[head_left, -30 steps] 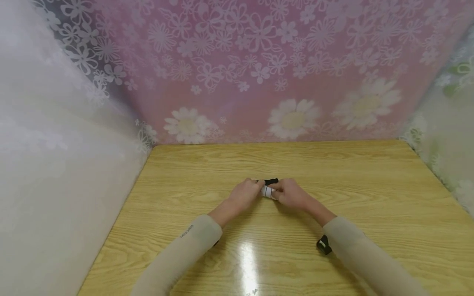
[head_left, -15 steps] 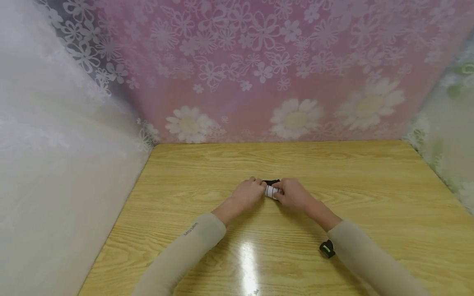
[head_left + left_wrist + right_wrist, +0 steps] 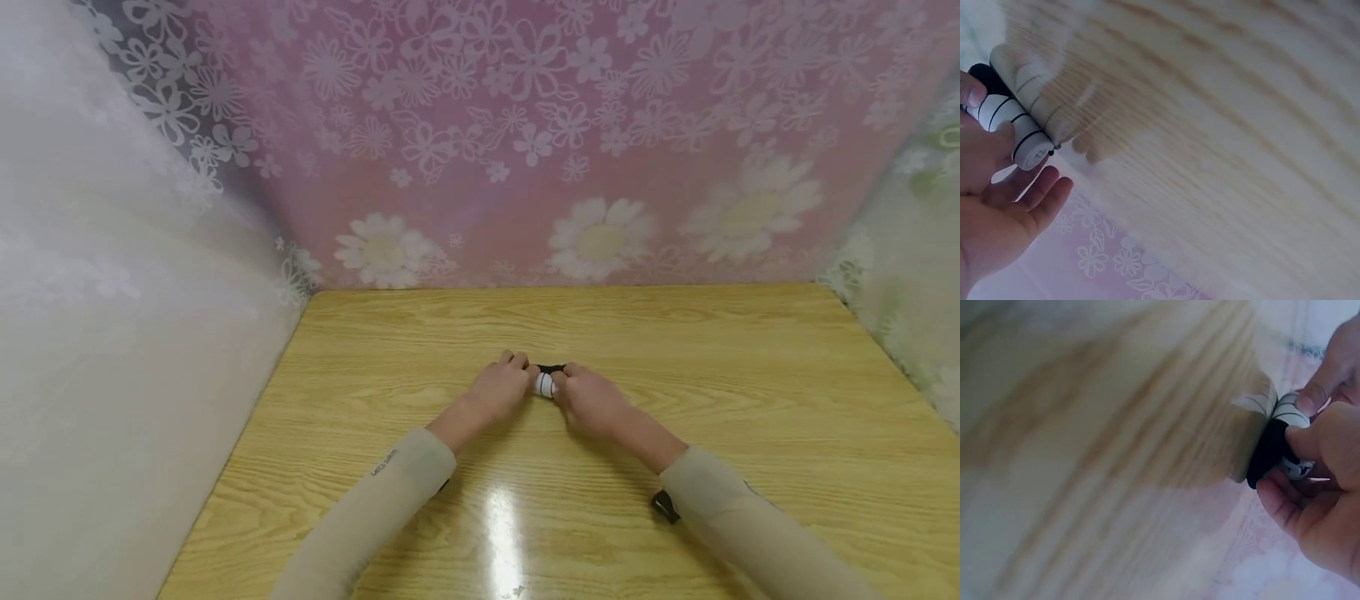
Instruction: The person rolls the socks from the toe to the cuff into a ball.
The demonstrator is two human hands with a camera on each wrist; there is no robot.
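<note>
Both hands pinch a rolled white sock with black stripes (image 3: 545,384) at table (image 3: 750,375) centre: left hand (image 3: 502,390) at its 9 o'clock, right hand (image 3: 592,400) at 3 o'clock. Opposed fingertips apparently keep the roll tight against the wood.

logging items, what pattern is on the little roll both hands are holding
White with thin black stripes and a black end, on the rolled sock; clearest in the left wrist view.

A light wooden table (image 3: 750,400) with a glossy, glare-streaked top fills my view. On it, near the middle, lies a small white roll with thin black stripes and a black end (image 3: 545,383), pressed to the wood. Nearer me and to the right of that roll, a small black object (image 3: 664,506) sits beside my sleeve.
</note>
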